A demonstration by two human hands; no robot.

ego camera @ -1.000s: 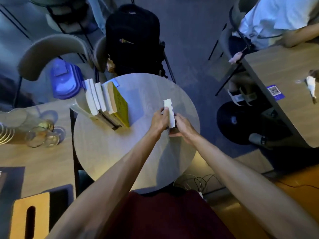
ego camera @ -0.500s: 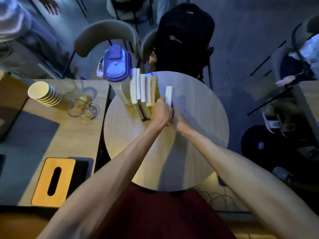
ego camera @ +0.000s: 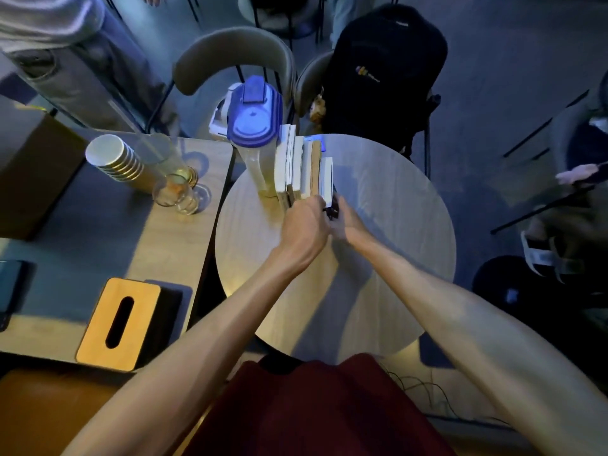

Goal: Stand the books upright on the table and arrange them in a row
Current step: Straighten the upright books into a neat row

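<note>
Several books stand upright in a row (ego camera: pixel 297 164) at the far left of the round wooden table (ego camera: pixel 388 225), leaning against a pitcher. A small white-edged book (ego camera: pixel 326 179) with a dark cover stands at the row's right end, touching the tan book beside it. My left hand (ego camera: pixel 304 225) grips its near edge from the left. My right hand (ego camera: pixel 345 218) holds the same book from the right, partly hidden behind my left hand.
A clear pitcher with a blue lid (ego camera: pixel 255 121) stands at the table's far left edge. On the left table are stacked paper cups (ego camera: pixel 113 156), glasses (ego camera: pixel 177 192) and a wooden tissue box (ego camera: pixel 118 320). Chairs and a black backpack (ego camera: pixel 381 70) lie beyond.
Both hands carried the small book leftward across the table, from apart on the right to flush against the row's right end. My view shifted left as well.
</note>
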